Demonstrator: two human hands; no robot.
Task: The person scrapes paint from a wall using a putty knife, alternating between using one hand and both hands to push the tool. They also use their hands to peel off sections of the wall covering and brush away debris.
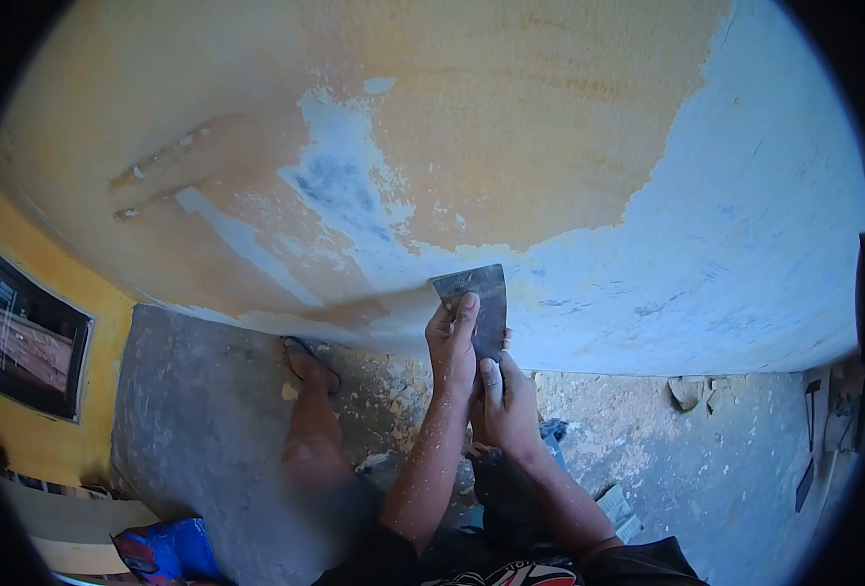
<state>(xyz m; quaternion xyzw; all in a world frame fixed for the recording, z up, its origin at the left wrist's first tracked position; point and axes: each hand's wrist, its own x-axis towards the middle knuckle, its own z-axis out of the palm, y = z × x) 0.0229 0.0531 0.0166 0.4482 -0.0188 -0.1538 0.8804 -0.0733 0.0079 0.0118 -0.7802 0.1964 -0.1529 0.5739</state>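
Note:
A wide, dark metal scraper [488, 296] points up and forward, its broad edge against the peeling wall [550, 293] in this view. My left hand [449, 342] grips the blade, its thumb lying flat on the face of the metal. Just below, my right hand [513, 410] is closed around the handle, which its fingers mostly hide. Orange-tan paint [511, 127] still covers the upper wall, with a ragged edge against the pale, stripped surface. White dust speckles my forearms.
Paint flakes [403, 400] litter the concrete floor [208, 420] along the wall's base. A larger curled scrap [684, 393] lies at the right. At the left are a dark-framed window [27, 327] and a blue bag [174, 549]. My sandalled foot [310, 361] stands close to the wall.

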